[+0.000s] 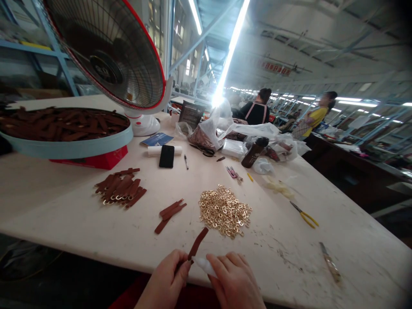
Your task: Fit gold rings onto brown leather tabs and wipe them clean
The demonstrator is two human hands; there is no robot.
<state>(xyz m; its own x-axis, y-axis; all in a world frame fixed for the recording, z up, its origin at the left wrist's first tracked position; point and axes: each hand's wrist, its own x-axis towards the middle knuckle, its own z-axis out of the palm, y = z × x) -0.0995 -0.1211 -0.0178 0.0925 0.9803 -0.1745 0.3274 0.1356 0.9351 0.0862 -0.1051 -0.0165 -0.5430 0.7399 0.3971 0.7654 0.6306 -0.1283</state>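
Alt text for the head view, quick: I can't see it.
The left hand holds a brown strip, its near end by the tip of a white squeeze bottle in the right hand. Beyond lies a pile of gold-coloured rings.

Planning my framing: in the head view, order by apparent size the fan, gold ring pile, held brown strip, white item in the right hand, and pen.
1. Fan
2. Gold ring pile
3. Brown strip and white item, too alike to rank; the right hand partly covers the latter
4. Pen
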